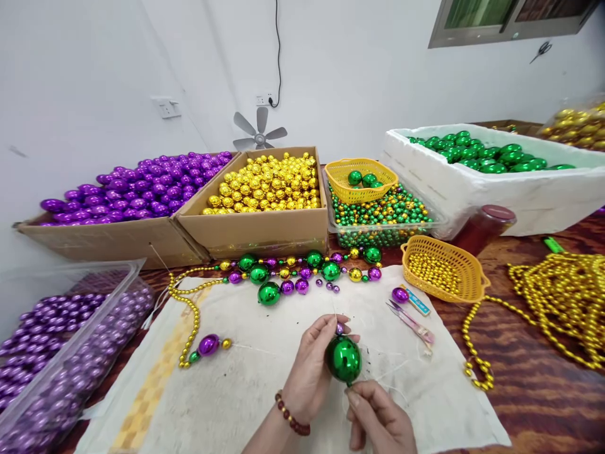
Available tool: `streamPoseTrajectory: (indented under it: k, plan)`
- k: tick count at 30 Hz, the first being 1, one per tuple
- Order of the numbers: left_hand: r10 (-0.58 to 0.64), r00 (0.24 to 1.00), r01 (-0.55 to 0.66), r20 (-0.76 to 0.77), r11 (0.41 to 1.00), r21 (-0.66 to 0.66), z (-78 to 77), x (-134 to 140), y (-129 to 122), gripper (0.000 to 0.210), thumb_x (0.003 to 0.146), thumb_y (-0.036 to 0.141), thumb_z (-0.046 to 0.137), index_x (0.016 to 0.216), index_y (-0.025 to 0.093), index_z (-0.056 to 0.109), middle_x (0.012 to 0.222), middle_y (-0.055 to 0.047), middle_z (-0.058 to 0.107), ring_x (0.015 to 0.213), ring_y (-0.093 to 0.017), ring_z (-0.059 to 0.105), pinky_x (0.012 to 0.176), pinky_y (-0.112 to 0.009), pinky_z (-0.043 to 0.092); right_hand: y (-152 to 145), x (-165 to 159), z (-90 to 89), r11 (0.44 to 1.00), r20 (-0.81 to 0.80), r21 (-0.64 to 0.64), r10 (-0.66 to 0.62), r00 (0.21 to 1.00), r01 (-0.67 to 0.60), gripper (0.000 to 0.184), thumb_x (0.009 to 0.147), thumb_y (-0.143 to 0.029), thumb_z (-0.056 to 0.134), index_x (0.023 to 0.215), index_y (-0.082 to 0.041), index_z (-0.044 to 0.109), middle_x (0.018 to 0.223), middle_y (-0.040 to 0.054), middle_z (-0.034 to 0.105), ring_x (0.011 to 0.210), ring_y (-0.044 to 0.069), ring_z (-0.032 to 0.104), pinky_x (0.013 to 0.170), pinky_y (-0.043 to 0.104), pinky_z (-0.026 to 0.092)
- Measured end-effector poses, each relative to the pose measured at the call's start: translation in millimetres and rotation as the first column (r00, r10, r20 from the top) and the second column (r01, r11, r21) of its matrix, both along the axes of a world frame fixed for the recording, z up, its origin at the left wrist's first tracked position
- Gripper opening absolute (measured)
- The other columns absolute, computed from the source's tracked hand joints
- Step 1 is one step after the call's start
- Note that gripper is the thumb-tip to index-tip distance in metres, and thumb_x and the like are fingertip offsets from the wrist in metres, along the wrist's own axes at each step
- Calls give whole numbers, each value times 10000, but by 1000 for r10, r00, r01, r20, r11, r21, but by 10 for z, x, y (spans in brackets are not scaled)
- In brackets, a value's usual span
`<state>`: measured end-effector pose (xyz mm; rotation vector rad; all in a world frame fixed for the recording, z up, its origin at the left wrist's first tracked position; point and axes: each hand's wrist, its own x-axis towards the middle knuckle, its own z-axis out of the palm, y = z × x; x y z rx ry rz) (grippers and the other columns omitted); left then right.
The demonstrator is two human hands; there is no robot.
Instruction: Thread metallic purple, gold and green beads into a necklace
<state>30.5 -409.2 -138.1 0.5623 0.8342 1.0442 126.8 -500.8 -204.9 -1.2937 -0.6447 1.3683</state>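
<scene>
A large shiny green ball (344, 358) is held over the white cloth (198, 403), between my two hands. My left hand (309, 366), a beaded bracelet at its wrist, is closed at the top of the ball, pinching a small purple bead (339, 328) with thumb and fingers. A thin thread rises above that bead. My right hand (380, 419) is closed in a pinch at the small nub under the ball; any thread between its fingertips is hidden. Beyond the hands lie strung green, purple and gold balls (258, 273) and loose small purple beads (329, 285).
Cardboard boxes hold purple balls (155, 186) and gold balls (265, 183). A yellow basket (460, 287) of gold beads and a white foam box (510, 195) stand at right. Tweezers-like snips (411, 325) lie on the cloth. Gold bead strands (562, 302) are heaped far right.
</scene>
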Motion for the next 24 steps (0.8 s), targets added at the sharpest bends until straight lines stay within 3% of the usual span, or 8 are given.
streamPoseTrajectory:
  k: [3,5,8,11,15,17,20,24]
  plan:
    - [12,987,-3,-160,998,56,-42,112,-18,231,861,394,614,917,175,662,772,-22,602,730,-162,622,609,-235,439,35,62,-26,998,47,-13,57,997,-56,466,753,-616,669,714,-153,633,438,-21,529,320,67,409,376,173,269]
    - [-46,925,122,-378,976,178,-43,159,-10,185,845,340,615,837,167,681,700,-23,609,673,-157,588,599,-242,422,77,200,21,1000,121,2,2,993,-2,454,782,-600,649,874,-157,684,417,-22,528,366,100,446,398,187,323]
    - [-95,730,423,-677,841,338,3,225,-21,141,794,212,599,716,178,711,726,-40,656,707,-172,588,677,-269,429,195,454,170,988,137,72,-147,980,138,457,788,-533,679,1066,-170,686,479,-34,536,457,118,472,466,204,388]
    - [-94,567,602,-819,725,334,77,277,-51,169,766,175,568,690,191,719,751,-41,677,716,-179,601,699,-283,428,334,677,302,980,33,109,-173,984,169,310,756,-437,749,890,-159,724,538,-34,533,472,90,429,486,198,380]
    - [-164,474,679,-865,694,240,143,244,-30,153,723,161,564,694,176,714,703,-18,657,678,-155,571,635,-255,401,417,870,345,935,-196,88,-321,926,343,245,756,-397,773,812,-172,693,786,4,649,529,78,501,491,184,409]
    - [-255,479,691,-840,700,182,150,201,1,155,720,173,559,706,162,713,654,-1,625,635,-135,536,588,-236,381,396,867,330,954,-264,90,-253,931,285,240,773,-386,766,852,-173,686,785,10,656,533,81,514,480,181,418]
    - [-385,508,699,-770,707,108,153,151,41,175,739,204,545,738,145,709,626,7,604,597,-116,503,571,-220,384,329,762,320,989,-241,115,-67,968,97,229,788,-339,764,882,-145,686,610,-9,606,512,80,511,463,158,403]
    - [-474,439,775,-763,629,55,220,80,95,139,724,224,591,736,145,705,632,18,596,591,-100,485,536,-202,361,311,728,390,981,-322,111,-118,939,161,194,860,-354,684,949,-215,581,818,24,707,534,131,637,429,180,430]
